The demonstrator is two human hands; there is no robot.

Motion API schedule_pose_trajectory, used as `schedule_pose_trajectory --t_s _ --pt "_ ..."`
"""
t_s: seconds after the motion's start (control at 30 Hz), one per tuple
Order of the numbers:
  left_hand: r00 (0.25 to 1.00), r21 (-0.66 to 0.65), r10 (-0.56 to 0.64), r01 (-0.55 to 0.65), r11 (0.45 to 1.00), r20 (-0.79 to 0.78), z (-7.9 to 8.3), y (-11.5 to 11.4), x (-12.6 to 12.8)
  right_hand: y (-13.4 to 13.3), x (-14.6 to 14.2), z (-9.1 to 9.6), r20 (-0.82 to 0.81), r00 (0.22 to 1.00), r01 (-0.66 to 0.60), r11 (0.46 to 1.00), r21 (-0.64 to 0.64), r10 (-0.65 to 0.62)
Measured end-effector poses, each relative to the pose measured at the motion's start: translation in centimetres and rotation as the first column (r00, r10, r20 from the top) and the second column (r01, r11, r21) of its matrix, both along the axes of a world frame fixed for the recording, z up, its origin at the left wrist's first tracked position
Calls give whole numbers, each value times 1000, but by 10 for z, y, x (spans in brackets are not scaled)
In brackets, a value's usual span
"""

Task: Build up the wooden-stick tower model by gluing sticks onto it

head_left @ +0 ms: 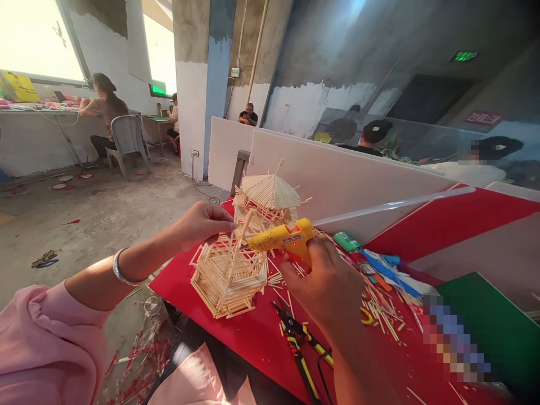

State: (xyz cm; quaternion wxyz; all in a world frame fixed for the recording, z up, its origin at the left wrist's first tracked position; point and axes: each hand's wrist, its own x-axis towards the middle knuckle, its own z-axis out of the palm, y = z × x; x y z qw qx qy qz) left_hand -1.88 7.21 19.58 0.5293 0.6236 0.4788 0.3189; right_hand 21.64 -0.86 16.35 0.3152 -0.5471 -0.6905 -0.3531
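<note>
My right hand (323,275) is wrapped round a yellow glue gun (280,236) with a small red light on its side. The nozzle points left at a model building of thin wooden sticks (228,275). With fingers and thumb pinched together, my left hand (205,222) grips a thin wooden stick (232,244) at the model's upper left. Its lower part has an open, many-sided frame with railings. Behind it rises a pointed stick roof (272,191); whether that roof joins the front frame I cannot tell.
Black-and-yellow pliers (299,343) lie on the red tabletop (265,360). Loose sticks (383,309) and a green roll (346,242) are at the right, beside a green board (498,320). A white partition (329,174) stands behind. Several people sit farther off.
</note>
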Motion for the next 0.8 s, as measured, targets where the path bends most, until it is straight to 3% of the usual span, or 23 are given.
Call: schedule_pose_trajectory --t_s 0.8 --pt "1000 19 -22 22 1000 -10 -1 1 -1 4 1 0 -3 1000 7 999 -42 -7"
